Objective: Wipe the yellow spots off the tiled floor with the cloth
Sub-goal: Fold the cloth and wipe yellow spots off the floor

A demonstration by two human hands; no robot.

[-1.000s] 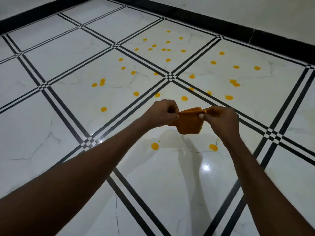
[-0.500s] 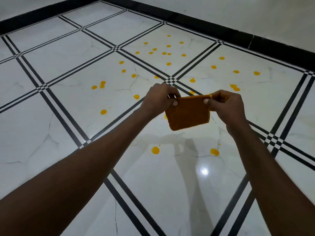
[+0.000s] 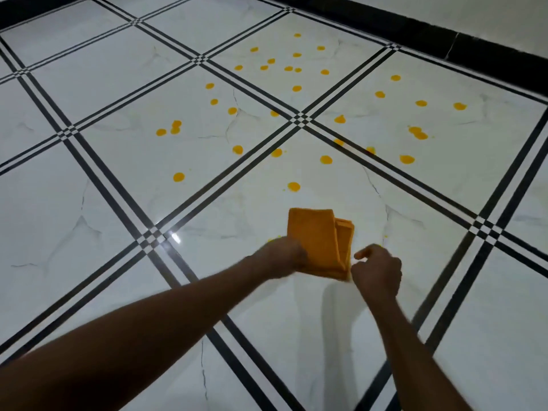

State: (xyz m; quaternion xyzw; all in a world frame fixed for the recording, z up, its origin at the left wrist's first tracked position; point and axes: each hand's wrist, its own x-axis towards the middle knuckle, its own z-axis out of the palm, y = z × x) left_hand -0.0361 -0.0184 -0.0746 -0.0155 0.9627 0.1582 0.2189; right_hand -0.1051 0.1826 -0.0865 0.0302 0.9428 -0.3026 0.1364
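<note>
Since before, cloth (image 3: 318, 241) dropped lower-centre, folded into a pad for wiping. Left hand (image 3: 284, 256) pinches its left edge; right hand (image 3: 376, 271) fingers loosely curled beside it, apparently released. Yellow spots (image 3: 293, 186) remain above, on tiled floor (image 3: 89, 203).

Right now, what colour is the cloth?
Orange-yellow, plain, folded; the cloth shows best in the head view.

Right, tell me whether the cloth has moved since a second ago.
Yes. The cloth has come down and nearer the person, from above the striped tile joint to just short of the nearest yellow spot.
</note>
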